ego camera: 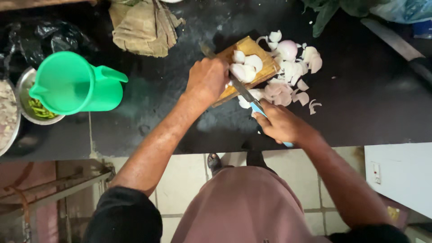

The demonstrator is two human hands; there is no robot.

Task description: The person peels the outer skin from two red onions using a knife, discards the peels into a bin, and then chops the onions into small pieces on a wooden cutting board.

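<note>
The right hand is closed around the blue handle of a knife, whose blade slants up and away across the near edge of a small wooden cutting board. The left hand rests on the near left corner of the board with its fingers curled down over the edge and the blade; whether it grips anything cannot be told. On the board lie several pale onion pieces, just beside the left hand's fingers. More cut onion is heaped off the board's right side on the black counter, with a few loose slivers scattered further right.

Well to the left stands a green plastic jug; its inside is not visible from this angle. Partly under it sits a round steel bowl holding green chillies. At the far left edge another metal dish holds something pale and crumbly. A black plastic bag lies behind the jug, a folded brown cloth at the counter's back, and leafy greens at the upper right.
</note>
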